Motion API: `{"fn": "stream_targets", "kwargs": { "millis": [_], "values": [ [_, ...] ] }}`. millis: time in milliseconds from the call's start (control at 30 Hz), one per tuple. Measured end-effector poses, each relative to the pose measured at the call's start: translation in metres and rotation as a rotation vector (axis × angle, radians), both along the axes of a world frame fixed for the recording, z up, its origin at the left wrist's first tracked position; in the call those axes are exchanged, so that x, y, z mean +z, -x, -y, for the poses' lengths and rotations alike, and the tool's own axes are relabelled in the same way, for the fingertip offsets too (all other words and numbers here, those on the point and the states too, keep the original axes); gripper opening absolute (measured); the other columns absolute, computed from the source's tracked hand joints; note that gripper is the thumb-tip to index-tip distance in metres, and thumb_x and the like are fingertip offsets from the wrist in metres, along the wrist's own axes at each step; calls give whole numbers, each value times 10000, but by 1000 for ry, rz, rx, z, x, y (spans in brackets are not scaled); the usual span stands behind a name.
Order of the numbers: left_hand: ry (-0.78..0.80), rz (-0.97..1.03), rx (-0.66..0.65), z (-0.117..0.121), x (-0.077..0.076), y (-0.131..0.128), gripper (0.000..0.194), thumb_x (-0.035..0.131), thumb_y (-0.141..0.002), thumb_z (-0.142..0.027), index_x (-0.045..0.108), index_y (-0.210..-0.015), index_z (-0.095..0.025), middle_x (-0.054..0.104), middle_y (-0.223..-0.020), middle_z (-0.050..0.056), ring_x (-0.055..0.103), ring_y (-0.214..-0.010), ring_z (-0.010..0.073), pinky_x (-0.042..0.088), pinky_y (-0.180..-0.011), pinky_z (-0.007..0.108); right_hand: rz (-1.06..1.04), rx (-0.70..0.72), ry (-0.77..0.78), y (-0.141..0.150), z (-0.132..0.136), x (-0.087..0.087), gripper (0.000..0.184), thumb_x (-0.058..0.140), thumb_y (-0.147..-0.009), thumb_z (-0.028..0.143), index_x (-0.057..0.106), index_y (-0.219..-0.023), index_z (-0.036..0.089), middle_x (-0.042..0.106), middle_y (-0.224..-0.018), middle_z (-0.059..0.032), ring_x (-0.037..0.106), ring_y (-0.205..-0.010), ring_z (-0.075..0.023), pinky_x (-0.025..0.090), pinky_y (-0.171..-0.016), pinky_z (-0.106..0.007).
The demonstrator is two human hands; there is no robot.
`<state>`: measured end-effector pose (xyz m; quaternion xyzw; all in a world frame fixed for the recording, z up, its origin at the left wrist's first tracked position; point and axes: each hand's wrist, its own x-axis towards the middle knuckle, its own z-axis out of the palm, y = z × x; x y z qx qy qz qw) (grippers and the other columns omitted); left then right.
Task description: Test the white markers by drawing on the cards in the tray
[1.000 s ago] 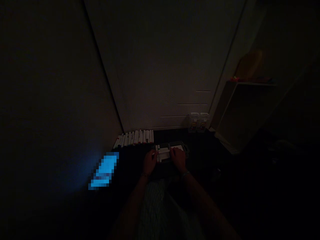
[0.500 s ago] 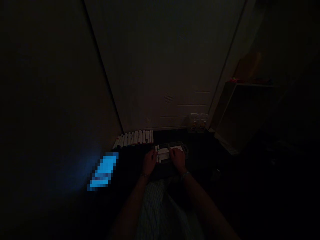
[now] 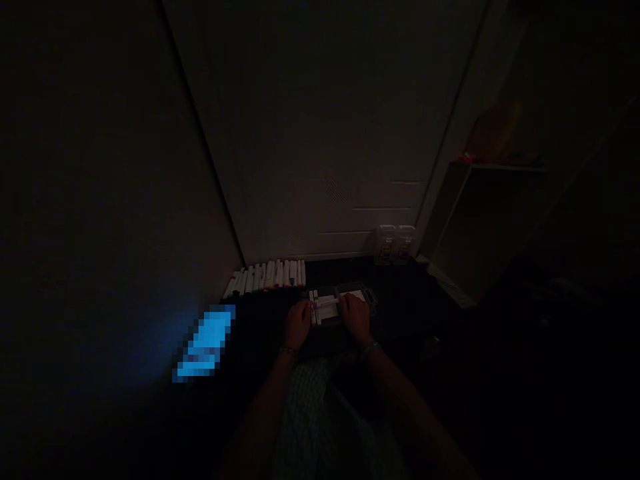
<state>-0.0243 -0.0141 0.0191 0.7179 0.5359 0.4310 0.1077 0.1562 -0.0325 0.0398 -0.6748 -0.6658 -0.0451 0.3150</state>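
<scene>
The scene is very dark. A clear plastic case (image 3: 371,297) lies open between my hands, and two white markers (image 3: 314,309) stand side by side in its left part. My left hand (image 3: 299,321) is closed at the case's left end, its fingertips against the rim beside those markers. Over the middle of the case, my right hand (image 3: 356,317) is closed around the end of a white marker (image 3: 329,301) lying crosswise. Something pale, perhaps a white insert, shows beneath it. The fingertips of both hands are partly hidden.
Several white markers (image 3: 270,275) lie in a row at the back left. Two clear plastic cases (image 3: 395,245) stand upright against the white panel (image 3: 300,167). A glowing blue pixelated screen (image 3: 207,340) is at left; a shelf unit (image 3: 450,227) stands at right.
The crosswise marker at my right fingertips has tilted slightly. Both hands stay almost in place at the case, and the camera view has shifted a little.
</scene>
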Motion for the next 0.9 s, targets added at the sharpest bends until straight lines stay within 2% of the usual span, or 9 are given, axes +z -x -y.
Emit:
{"fn": "stream_targets", "kwargs": {
  "millis": [233,333,567,733,900],
  "values": [
    [50,-66,35,2,2,0,295,307,-887,-335,573,-904,-209,629,-888,56,560,-844,178,417,-765,299,-23,15,-15,-1,-2,-2,357,286,-947,373,576,-853,189,635,-818,-46,555,-768,-143,289,-674,-237],
    [61,-84,46,1,1,0,299,299,-889,-335,571,-877,-213,623,-861,56,555,-823,179,415,-749,301,-18,28,-37,-2,-2,-4,335,301,-946,363,581,-870,194,633,-832,-40,541,-814,-149,279,-723,-248],
    [64,-20,-25,-1,-1,2,332,265,-896,-331,573,-883,-206,624,-926,56,555,-887,175,414,-818,319,-9,37,-61,-1,1,-2,295,334,-938,347,598,-937,213,635,-946,-38,495,-930,-174,218,-842,-308],
    [51,82,-17,-3,-3,2,320,293,-883,-352,575,-902,-201,626,-949,61,566,-899,180,425,-828,320,-33,35,-64,1,2,0,285,350,-933,341,601,-927,207,635,-927,-36,495,-941,-170,216,-857,-304],
    [42,71,7,-4,-5,1,314,310,-878,-364,578,-894,-202,628,-909,63,567,-864,182,429,-798,318,-48,19,-73,1,4,2,315,322,-939,327,599,-931,177,631,-922,-59,498,-946,-177,223,-873,-316]
  ]
}}
